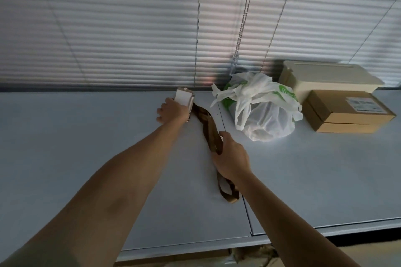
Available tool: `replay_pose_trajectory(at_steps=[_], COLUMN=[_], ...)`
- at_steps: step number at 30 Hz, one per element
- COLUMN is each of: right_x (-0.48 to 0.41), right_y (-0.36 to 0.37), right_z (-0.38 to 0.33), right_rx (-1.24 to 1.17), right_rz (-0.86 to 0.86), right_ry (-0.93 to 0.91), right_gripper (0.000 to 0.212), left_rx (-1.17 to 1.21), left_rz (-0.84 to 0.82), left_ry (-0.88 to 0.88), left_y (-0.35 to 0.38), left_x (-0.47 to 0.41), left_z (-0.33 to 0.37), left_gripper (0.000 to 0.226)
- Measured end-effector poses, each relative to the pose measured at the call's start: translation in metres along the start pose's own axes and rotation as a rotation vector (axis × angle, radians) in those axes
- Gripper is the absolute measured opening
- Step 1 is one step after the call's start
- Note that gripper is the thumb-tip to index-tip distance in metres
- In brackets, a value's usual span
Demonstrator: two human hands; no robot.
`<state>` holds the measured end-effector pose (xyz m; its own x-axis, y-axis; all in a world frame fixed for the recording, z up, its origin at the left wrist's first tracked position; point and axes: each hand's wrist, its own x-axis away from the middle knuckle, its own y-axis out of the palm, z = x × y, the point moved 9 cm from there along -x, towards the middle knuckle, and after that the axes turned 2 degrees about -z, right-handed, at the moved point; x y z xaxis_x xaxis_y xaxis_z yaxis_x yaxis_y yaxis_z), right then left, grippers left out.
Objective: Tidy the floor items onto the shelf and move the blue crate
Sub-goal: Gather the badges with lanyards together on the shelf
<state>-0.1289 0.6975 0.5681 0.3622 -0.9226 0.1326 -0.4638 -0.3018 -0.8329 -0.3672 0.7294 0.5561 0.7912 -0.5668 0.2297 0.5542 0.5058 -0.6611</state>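
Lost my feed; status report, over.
Left hand grips small box; right hand holds brown strap on shelf. Plastic bag close right.

Bare forearms, olive sleeve (32, 253) at L

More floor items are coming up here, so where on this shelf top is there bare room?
Bare: the wide stretch left of the left hand, and the front strip below the plastic bag. Crowded: the back right, with bag, cardboard box and cream container.
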Motion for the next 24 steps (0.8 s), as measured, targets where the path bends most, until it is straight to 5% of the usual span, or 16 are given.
replay_pose_trajectory(at_steps=[7, 24], right_x=[0.021, 0.028], right_y=[0.01, 0.01], right_z=[-0.011, -0.006], right_rx=[0.203, 0.169], right_rz=[-0.012, 0.046], right_ry=[-0.059, -0.064], right_gripper=[0.054, 0.046], left_rx=[-0.141, -0.134], left_rz=[0.017, -0.036], left_ry=[0.153, 0.175], left_y=[0.009, 0.025], left_x=[0.008, -0.006], left_z=[-0.002, 0.008], left_gripper=[0.061, 0.06])
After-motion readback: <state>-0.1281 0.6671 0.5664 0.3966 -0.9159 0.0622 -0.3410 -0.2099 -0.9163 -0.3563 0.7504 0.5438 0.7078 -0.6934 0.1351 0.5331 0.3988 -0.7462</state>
